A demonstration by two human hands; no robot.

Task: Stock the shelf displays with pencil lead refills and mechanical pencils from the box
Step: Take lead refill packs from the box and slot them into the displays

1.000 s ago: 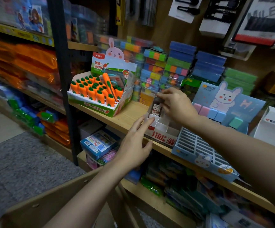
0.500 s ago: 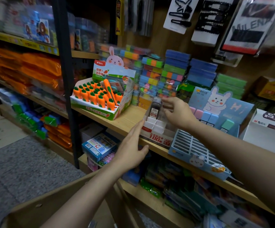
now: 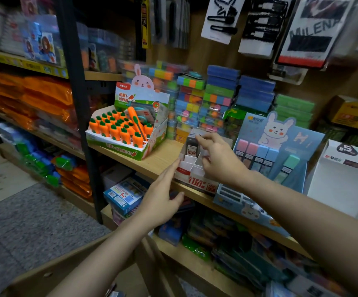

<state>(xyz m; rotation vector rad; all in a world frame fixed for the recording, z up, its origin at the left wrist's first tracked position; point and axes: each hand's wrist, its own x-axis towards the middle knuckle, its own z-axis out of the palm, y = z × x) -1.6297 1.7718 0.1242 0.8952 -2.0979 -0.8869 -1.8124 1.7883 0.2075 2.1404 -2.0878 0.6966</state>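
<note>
Left hand, fingers straight, against the front left corner of white divided display box on wooden shelf. Right hand, fingers loosely extended, over the box, fingertip touching dark lead refill tube upright in a rear compartment. Carrot display just left; rabbit display right.

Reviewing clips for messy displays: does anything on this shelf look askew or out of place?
One thing: in the carrot display box, a long orange carrot-handled item lies slanted across the upright carrot pieces instead of standing among them. The white divided refill tray looks square on the shelf.
</note>
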